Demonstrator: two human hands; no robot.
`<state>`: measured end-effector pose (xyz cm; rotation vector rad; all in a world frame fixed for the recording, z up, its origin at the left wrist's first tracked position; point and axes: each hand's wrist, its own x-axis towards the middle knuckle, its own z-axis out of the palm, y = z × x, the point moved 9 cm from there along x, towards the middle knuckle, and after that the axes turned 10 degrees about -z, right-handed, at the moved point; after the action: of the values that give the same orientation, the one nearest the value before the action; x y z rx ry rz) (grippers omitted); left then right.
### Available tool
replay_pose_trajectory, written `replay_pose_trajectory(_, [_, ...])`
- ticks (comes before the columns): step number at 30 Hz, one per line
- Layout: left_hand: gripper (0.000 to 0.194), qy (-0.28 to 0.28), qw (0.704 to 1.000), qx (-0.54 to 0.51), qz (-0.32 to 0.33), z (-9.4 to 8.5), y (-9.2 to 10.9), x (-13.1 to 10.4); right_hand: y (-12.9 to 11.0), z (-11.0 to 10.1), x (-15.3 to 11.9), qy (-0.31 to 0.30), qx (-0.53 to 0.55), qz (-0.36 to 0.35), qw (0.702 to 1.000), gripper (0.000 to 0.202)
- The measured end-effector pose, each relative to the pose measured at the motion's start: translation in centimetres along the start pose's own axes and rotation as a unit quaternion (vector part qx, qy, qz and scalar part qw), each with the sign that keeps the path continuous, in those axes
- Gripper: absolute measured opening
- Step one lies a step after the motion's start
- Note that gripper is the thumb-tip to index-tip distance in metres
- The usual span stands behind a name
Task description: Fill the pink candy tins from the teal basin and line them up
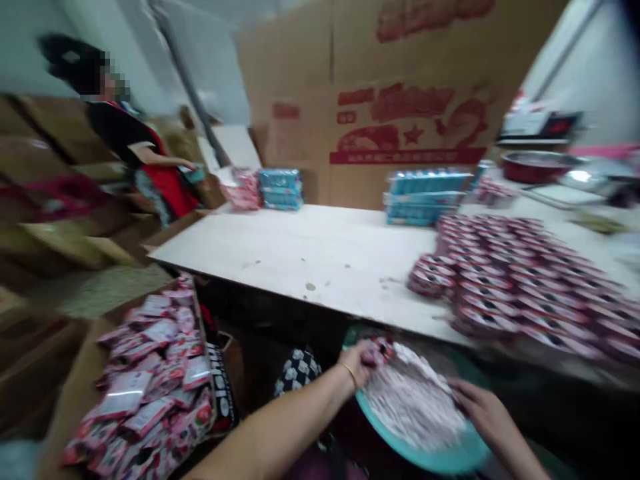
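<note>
A teal basin (425, 460) below the table edge holds a heap of pale, thin pieces (417, 407). My left hand (356, 365), with a yellow band at its wrist, is closed around a small pink and red packet (376, 351) over the basin's left side. At the right side of the basin, my right hand (473, 402) touches the edge of the heap. Its fingers are bent and blurred, and whatever may be between them is hidden.
A white table (300, 240) bears rows of stacked round packs (520, 273) and blue packages (425, 193). A carton of pink packets (150, 373) stands at lower left. A large cardboard sheet (300, 60) rises behind. A person (125, 137) stands at left.
</note>
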<state>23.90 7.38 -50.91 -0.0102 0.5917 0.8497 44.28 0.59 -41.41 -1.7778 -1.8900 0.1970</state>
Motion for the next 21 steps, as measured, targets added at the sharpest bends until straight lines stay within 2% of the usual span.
replay_pose_trajectory(3, [0.016, 0.006, 0.999, 0.036, -0.02, 0.8, -0.8, 0.4, -2.3, -1.3, 0.2, -0.061, 0.034, 0.009, 0.998, 0.036])
replay_pose_trajectory(6, [0.014, 0.011, 0.998, 0.045, -0.036, 1.1, -1.7, 1.2, -3.0, -2.3, 0.6, -0.091, -0.037, 0.052, 0.994, 0.035])
replay_pose_trajectory(8, [0.013, 0.017, 0.998, 0.044, -0.038, 1.1, -2.1, 1.4, -3.8, -2.7, 0.7, -0.109, -0.1, 0.057, 0.987, 0.033])
replay_pose_trajectory(14, [0.012, 0.029, 0.998, 0.043, -0.039, 0.9, -2.5, 1.4, -8.1, -3.5, 1.3, -0.156, -0.27, 0.056, 0.949, 0.036])
replay_pose_trajectory(18, [0.012, 0.032, 0.998, 0.03, -0.044, 0.8, -2.4, 1.9, -11.5, -3.6, 2.3, -0.168, -0.331, 0.025, 0.928, 0.032])
replay_pose_trajectory(21, [0.011, 0.028, 0.999, 0.011, -0.042, 0.6, -2.4, 2.2, -12.7, -3.9, 2.5, -0.163, -0.346, 0.017, 0.924, 0.032])
